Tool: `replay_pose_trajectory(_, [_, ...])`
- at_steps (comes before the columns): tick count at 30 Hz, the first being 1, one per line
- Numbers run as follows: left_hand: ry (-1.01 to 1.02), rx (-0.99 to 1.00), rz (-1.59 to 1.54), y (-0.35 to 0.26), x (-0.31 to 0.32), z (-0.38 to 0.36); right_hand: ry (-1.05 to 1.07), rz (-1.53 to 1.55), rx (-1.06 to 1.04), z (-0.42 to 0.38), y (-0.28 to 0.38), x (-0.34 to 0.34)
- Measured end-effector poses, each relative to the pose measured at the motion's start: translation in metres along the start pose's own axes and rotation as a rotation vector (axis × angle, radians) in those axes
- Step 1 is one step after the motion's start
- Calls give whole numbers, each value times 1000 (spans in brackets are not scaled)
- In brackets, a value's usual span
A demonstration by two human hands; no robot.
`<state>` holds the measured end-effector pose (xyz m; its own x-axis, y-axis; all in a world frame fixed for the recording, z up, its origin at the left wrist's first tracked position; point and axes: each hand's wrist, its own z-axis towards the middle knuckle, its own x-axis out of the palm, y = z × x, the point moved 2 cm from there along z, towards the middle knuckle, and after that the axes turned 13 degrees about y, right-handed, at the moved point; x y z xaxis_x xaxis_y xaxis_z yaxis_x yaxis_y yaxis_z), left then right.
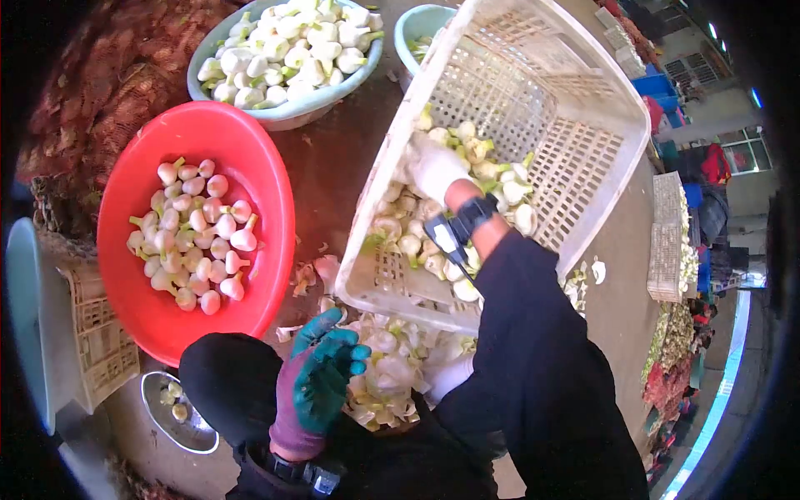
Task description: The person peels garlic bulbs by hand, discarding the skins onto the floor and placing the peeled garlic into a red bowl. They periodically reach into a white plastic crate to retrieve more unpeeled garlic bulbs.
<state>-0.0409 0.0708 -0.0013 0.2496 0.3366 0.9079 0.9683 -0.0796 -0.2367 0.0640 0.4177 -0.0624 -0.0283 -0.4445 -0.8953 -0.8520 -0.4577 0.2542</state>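
My right hand, in a white glove, reaches into a white plastic crate and touches the garlic bulbs piled along its left side. Its fingers are blurred and partly hidden, so what they hold cannot be made out. My left hand, in a purple and green glove, is raised in front of my body below the crate. Its fingers are curled but apart, and nothing shows in them. Loose peeled skins lie on the floor between my left hand and the crate.
A red basin with garlic bulbs stands at the left. Behind it are a pale blue basin full of bulbs and a smaller basin. A metal bowl sits at lower left, near another crate. Red mesh sacks fill the upper left.
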Motion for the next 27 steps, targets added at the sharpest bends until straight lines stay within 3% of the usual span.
replay_pose_trajectory(1, [-13,-14,110,1,0,2,185,24,-116,-16,0,6])
replay_pose_trajectory(2, [-26,-29,220,2,0,4,183,125,-211,-49,0,17])
replay_pose_trajectory(3, [-21,-39,219,6,-1,7,383,319,-144,-93,30,-9])
replay_pose_trajectory(4, [-5,1,357,10,-3,11,315,283,-225,-114,23,9])
replay_pose_trajectory(5, [6,42,494,14,-3,14,355,621,-274,-140,27,19])
replay_pose_trajectory(8, [13,35,596,31,4,16,429,686,-275,-212,57,24])
replay_pose_trajectory(10, [-7,-16,740,32,4,14,305,749,-421,-243,65,37])
replay_pose_trajectory(14, [-26,-2,654,43,9,0,209,748,-268,-270,74,38])
replay_pose_trajectory(16, [-64,134,771,46,6,-6,105,769,-253,-278,80,38])
replay_pose_trajectory(18, [-65,192,843,51,1,-8,-16,407,-216,-285,84,38])
replay_pose_trajectory(20, [-61,252,911,55,-2,-11,-132,395,-244,-289,88,49])
replay_pose_trajectory(22, [-92,387,1281,55,-1,-16,-235,408,-251,-294,90,53])
replay_pose_trajectory(25, [-69,548,1471,54,7,-24,-251,359,-198,-297,97,57])
replay_pose_trajectory(27, [-61,443,1315,51,7,-26,-250,341,-171,-297,97,56])
